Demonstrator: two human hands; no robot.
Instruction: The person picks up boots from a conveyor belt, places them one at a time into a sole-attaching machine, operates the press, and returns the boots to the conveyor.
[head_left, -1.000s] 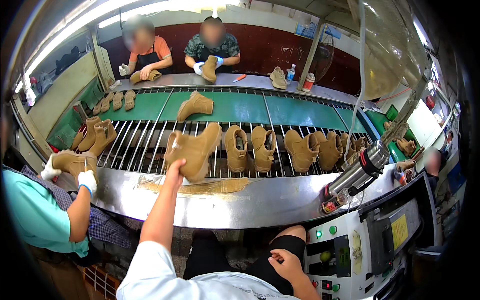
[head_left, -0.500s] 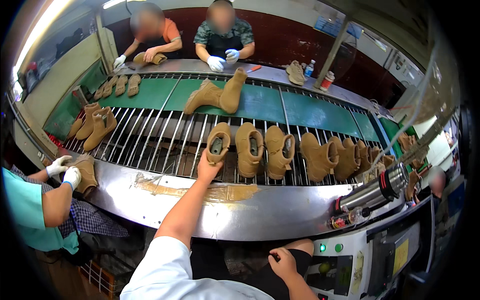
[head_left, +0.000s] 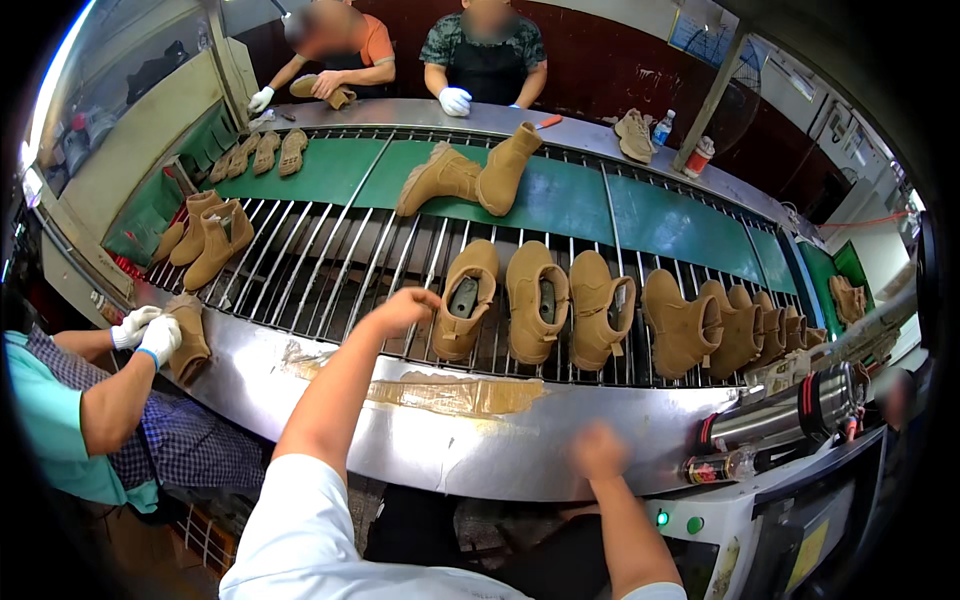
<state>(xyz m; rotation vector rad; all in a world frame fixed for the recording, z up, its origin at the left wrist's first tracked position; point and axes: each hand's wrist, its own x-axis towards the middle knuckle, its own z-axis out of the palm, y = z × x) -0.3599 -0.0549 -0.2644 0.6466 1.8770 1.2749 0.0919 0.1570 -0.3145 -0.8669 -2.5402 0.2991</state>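
My left hand (head_left: 408, 308) is just left of a tan ankle boot (head_left: 468, 315) standing on the rollers. Its fingers are loosely bent and hold nothing; whether the fingertips brush the boot I cannot tell. Inside that boot a dark insert shows, as in the second tan boot (head_left: 536, 320) beside it. A third boot (head_left: 594, 325) follows in the row, then several more to the right. Over the metal ledge (head_left: 480, 455) is my right hand (head_left: 602, 455), smeared by motion, so its fingers cannot be read.
Two boots (head_left: 512, 170) lie on the green belt (head_left: 570, 210). A co-worker's gloved hands (head_left: 150, 335) hold a boot (head_left: 190, 340) at left. Two people work across the line. A steel flask (head_left: 765, 412) and a bottle (head_left: 722, 467) lie at the ledge's right.
My left hand has let go of the boot and drawn back to its left. My right hand has risen from my lap to over the ledge. The whole view has shifted.
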